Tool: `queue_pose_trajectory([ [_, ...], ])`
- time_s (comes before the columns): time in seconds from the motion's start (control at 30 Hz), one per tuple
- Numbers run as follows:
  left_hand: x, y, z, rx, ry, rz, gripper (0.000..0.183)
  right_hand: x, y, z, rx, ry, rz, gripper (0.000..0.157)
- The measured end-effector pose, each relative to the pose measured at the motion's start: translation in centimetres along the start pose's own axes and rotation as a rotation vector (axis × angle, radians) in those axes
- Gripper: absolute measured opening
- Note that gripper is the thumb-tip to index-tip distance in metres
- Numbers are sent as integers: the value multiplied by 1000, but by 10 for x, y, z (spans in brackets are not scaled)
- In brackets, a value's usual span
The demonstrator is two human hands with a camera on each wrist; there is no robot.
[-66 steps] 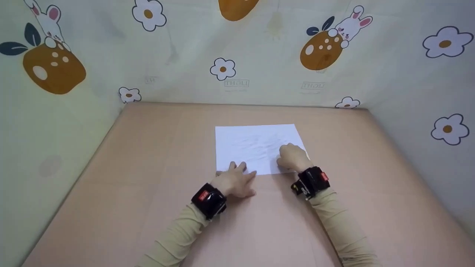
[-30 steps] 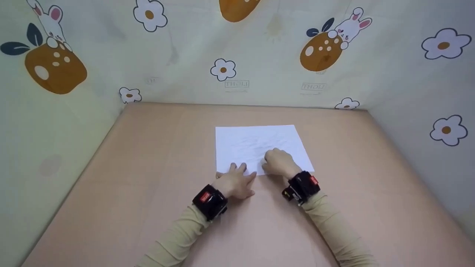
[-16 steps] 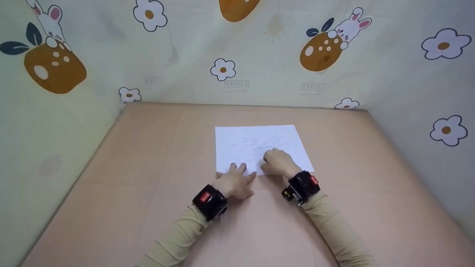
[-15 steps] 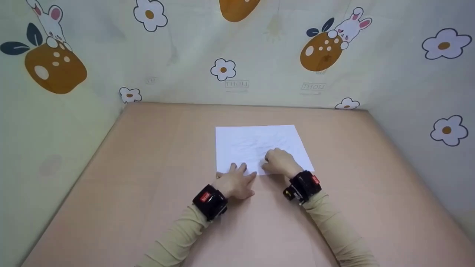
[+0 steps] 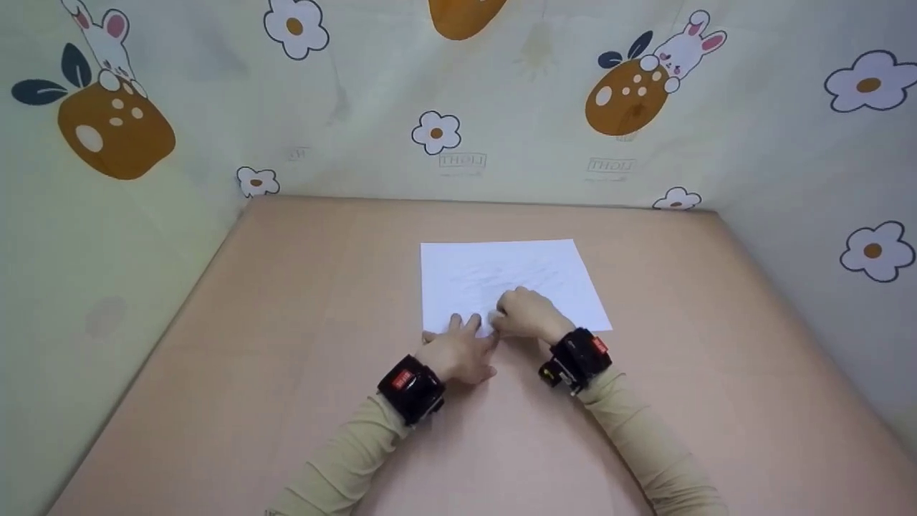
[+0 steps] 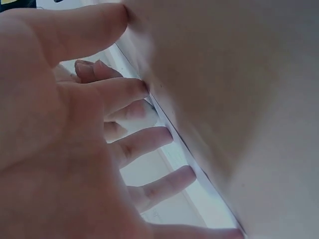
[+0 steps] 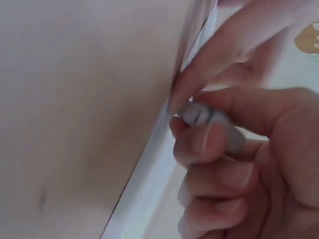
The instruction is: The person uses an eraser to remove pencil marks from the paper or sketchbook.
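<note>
My right hand point(image 5: 530, 315) pinches a small grey-white piece point(image 7: 219, 122) between thumb and forefinger, the other fingers curled in behind it. Dark marks show on its side, but they are too blurred for me to read. I have it over the near part of the white sheet point(image 5: 512, 269), just beside the forefinger of my left hand point(image 5: 458, 355). That hand lies with its fingers spread, their tips on the sheet's near edge toward the left corner, while its thumb rests on the tan table point(image 5: 322, 322).

The sheet lies flat, with faint grey strokes across its middle — I can make out no letters in them. On each wrist I wear a black device, the left one point(image 5: 410, 390) and the right one point(image 5: 579, 356) both bearing a red label whose white lettering is too small to read. My sleeves point(image 5: 340, 455) are beige.

Beyond the table hangs a pale cloth point(image 5: 358, 93) printed with rabbits, orange fruit and white flowers. Two boxed words, one near the centre point(image 5: 462, 160) and one to the right point(image 5: 611, 165), look like LIGHT back to front — the finer line beneath each is illegible.
</note>
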State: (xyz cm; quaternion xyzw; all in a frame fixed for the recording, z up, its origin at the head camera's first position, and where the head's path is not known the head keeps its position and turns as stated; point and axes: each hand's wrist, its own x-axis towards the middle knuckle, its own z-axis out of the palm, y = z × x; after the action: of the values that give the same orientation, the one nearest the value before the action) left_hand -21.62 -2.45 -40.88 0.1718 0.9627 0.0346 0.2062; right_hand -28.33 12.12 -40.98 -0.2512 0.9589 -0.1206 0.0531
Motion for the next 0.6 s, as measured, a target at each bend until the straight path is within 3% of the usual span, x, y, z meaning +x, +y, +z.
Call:
queue_pose_trajectory([
  [0.17, 0, 0, 0, -8, 13, 1, 65, -4, 14, -4, -95, 92, 215, 21],
  [0.23, 0, 0, 0, -4, 7, 1, 65, -5, 17, -4, -119, 102, 236, 20],
  [0.33, 0, 1, 1, -4, -3, -4, 65, -3, 15, 0, -108, 98, 136, 19],
  [0.47, -2, 0, 1, -10, 10, -8, 65, 0, 7, 3, -45, 64, -42, 33],
  [0.53, -3, 0, 0, -17, 20, -8, 65, 0, 6, 2, -32, 58, -41, 33],
  [0.6, -3, 0, 0, -20, 28, -7, 65, -1, 9, 0, -49, 71, 25, 28],
])
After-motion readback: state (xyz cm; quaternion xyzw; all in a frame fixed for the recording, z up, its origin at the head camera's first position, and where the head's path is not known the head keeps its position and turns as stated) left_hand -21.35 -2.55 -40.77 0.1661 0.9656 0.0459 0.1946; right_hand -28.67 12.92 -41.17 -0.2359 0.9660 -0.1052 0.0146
